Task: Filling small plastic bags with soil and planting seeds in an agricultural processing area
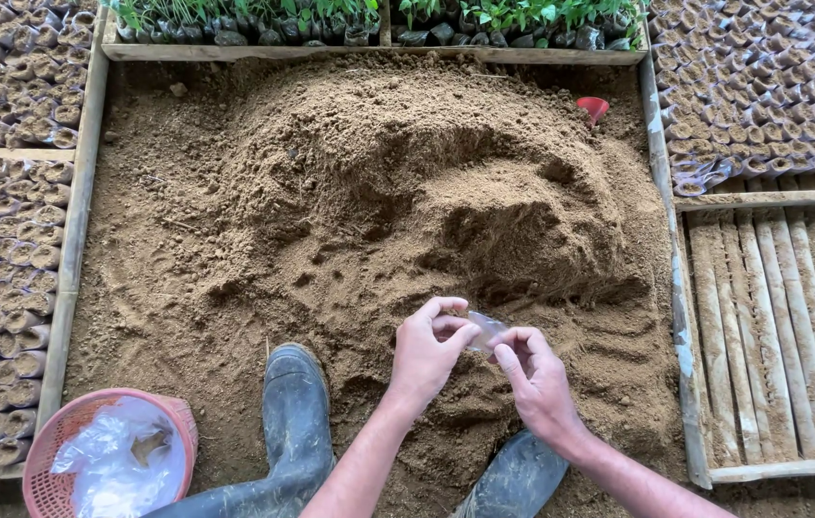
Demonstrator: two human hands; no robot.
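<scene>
Your 2 rubber boots sit closest to you at the bottom edge, the left boot planted toe-up in the dirt and the right boot partly hidden under your forearm. Beyond them, the biggest thing in front of you is the soil heap, a loose brown mound filling the wooden frame from side to side, with a scooped hollow on its right flank. Around the frame, rows of small filled soil bags are packed tight on your left and again at the upper right, a slatted rack of pale poles lies on your right, and a strip of green seedlings runs along the far edge. A pink basket lined with clear plastic stands at your lower left, just beside the left boot. A small red scoop pokes out of the soil near the far right corner, well apart from your hands.

Your left hand and right hand meet above the near slope of the heap. Both have their fingers curled in, thumb and fingertips pinched on 1 small clear plastic bag held between them, clear of the soil.
</scene>
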